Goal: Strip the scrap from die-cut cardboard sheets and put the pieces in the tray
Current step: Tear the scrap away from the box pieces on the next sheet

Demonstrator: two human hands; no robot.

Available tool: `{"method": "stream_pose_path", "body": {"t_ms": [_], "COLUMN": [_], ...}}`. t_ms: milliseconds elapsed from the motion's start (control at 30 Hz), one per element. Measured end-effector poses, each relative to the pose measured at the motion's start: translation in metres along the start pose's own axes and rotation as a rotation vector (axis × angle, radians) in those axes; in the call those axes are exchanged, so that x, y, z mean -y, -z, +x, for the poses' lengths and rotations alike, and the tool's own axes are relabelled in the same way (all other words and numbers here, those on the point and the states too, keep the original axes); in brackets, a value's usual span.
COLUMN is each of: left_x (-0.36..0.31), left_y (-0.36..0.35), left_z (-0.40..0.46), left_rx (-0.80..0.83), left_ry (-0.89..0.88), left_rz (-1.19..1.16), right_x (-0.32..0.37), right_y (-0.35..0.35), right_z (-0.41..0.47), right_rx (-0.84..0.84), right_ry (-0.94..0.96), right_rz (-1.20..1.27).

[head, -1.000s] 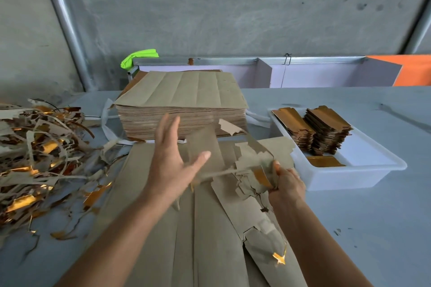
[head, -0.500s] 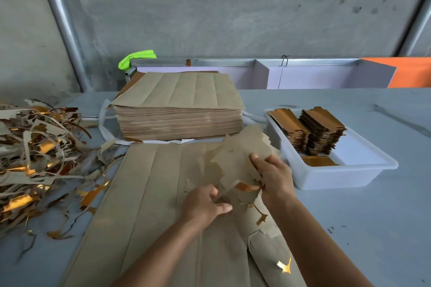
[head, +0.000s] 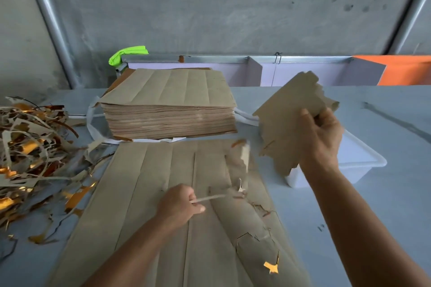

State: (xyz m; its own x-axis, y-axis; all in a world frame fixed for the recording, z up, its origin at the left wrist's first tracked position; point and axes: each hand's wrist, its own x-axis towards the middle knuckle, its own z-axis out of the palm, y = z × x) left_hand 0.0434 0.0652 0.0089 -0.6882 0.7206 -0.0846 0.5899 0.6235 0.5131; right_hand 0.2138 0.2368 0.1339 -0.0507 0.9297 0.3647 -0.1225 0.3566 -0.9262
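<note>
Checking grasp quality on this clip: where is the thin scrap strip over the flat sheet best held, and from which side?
At its free near end, from the left, where the left hand already pinches the scrap strip. Its far end looks still attached to the flat sheet, so pulling along its length should tear it free.

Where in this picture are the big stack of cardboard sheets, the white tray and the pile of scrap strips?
Stack of cardboard sheets (head: 168, 94), head view: on its top sheet.
White tray (head: 363, 165), head view: on its near right rim.
Pile of scrap strips (head: 30, 144), head view: amid the tangled strips at left.
</note>
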Motion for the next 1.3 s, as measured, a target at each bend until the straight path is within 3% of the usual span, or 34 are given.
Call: {"method": "stream_pose_path", "body": {"t_ms": [133, 167, 267, 333, 467, 600, 767, 833, 933, 1100, 1233, 1300], "left_x": [0.023, 0.028, 0.044, 0.059, 0.075, 0.067, 0.03, 0.021, 0.011, -0.015, -0.016, -0.02], "left_y": [0.029, 0.036, 0.067, 0.096, 0.148, 0.137, 0.11, 0.105, 0.099, 0.079, 0.075, 0.073], "left_z": [-0.001, -0.001, 0.005, 0.012, 0.02, 0.022, -0.006, -0.018, -0.039, -0.085, -0.109, -0.118], "left_rx": [-0.01, -0.016, -0.033, -0.125, -0.411, -0.346, -0.146, -0.124, -0.098, -0.277, -0.165, -0.265], "left_ry": [0.132, 0.202, 0.527, 0.619, 0.665, 0.648, 0.448, 0.334, 0.158, 0.01, -0.01, -0.128], "left_rz": [0.123, 0.039, -0.708, -1.097, -1.339, -0.797, 0.423, 0.715, 0.794, 0.795, 0.768, 0.702], "right_x": [-0.007, -0.012, -0.027, -0.035, -0.047, -0.061, -0.063, -0.055, -0.047, -0.042, -0.043, -0.042], "right_y": [0.009, 0.012, 0.017, 0.016, 0.009, 0.003, -0.008, -0.018, -0.033, -0.049, -0.051, -0.051], "right_z": [-0.004, -0.007, -0.015, -0.019, -0.027, -0.039, -0.055, -0.063, -0.081, -0.107, -0.109, -0.106], "right_rx": [0.055, 0.082, 0.145, 0.168, 0.222, 0.307, 0.529, 0.644, 0.748, 0.901, 0.899, 0.831], "right_ry": [-0.064, -0.088, -0.179, -0.272, -0.39, -0.404, -0.174, -0.079, 0.078, 0.193, 0.105, 0.043], "right_rz": [-0.043, -0.064, -0.077, -0.008, 0.073, -0.004, -0.266, -0.398, -0.576, -0.645, -0.61, -0.61]}}
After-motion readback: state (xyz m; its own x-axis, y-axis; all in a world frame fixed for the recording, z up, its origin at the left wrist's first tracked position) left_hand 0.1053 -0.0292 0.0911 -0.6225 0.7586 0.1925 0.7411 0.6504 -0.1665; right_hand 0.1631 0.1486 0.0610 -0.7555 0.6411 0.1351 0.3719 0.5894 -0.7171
